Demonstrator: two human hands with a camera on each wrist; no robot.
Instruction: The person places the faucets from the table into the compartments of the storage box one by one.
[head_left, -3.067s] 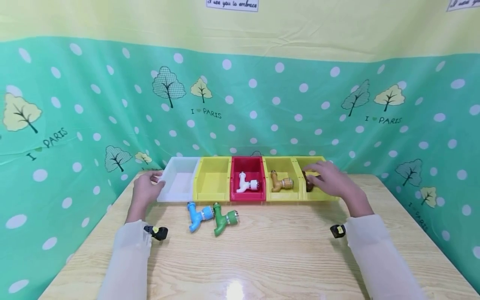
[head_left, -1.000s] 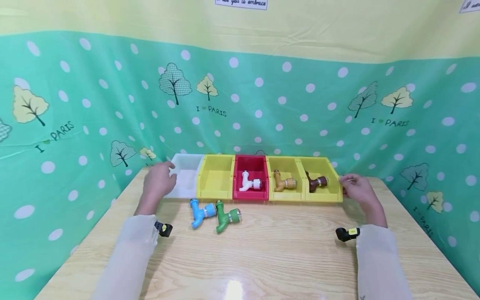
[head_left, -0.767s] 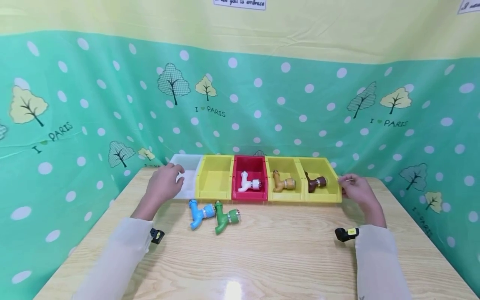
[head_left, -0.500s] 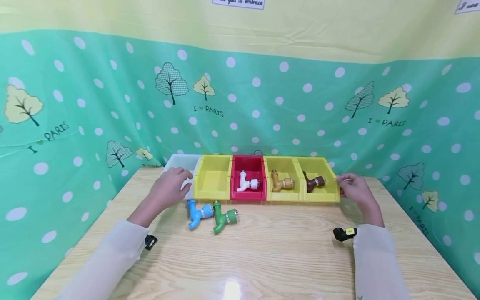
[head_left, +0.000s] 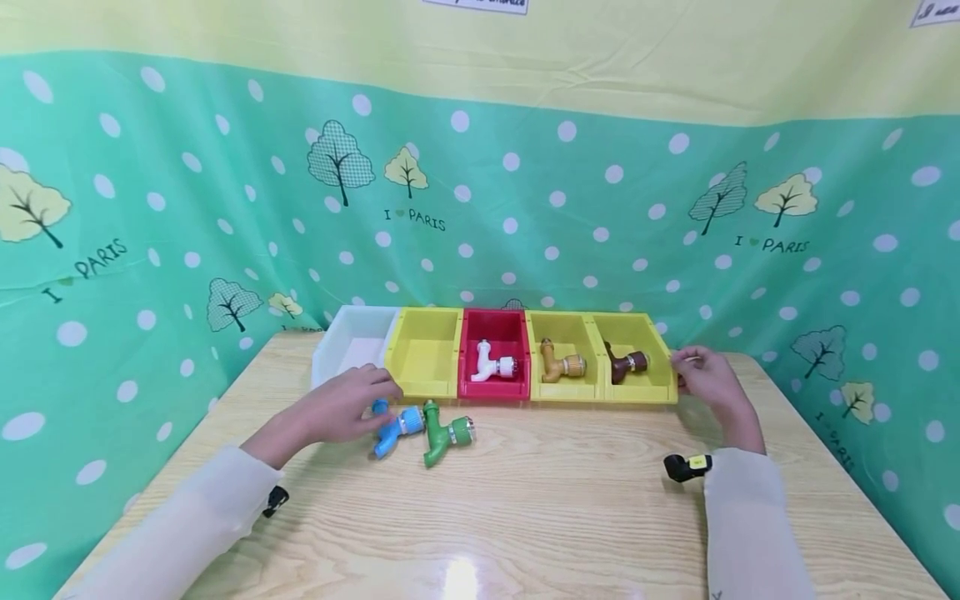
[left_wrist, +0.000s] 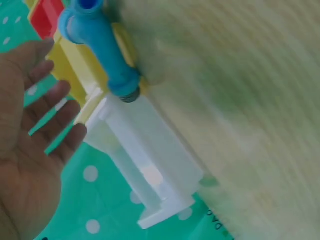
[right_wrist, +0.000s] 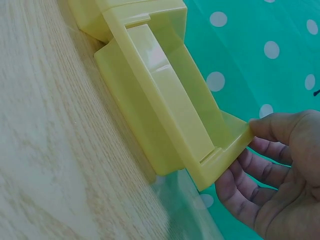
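My left hand [head_left: 348,406] hovers over the blue faucet [head_left: 387,435], fingers loosely spread. In the left wrist view the fingers [left_wrist: 60,112] lie apart from the blue faucet [left_wrist: 102,47], with nothing between them. Right beside it on the table lies a green faucet [head_left: 444,437]. At the right end of the bin row, my right hand [head_left: 708,379] holds the side of the yellow bin [head_left: 663,383]; the right wrist view has thumb and curled fingers [right_wrist: 240,192] at its rim. A dark brown faucet [head_left: 622,364] lies in that bin.
Leftward from there stand a yellow bin [head_left: 532,392] with an orange-brown faucet [head_left: 558,364], a red bin [head_left: 495,390] with a white faucet [head_left: 491,364], another yellow bin [head_left: 425,354] and a white bin [head_left: 352,342]. A green patterned cloth [head_left: 570,225] hangs behind the wooden table [head_left: 570,500].
My left hand has left the white bin's side and moved right and toward me, over the blue faucet. My right hand, earlier at the brown faucet, has shifted to the bin's outer side.
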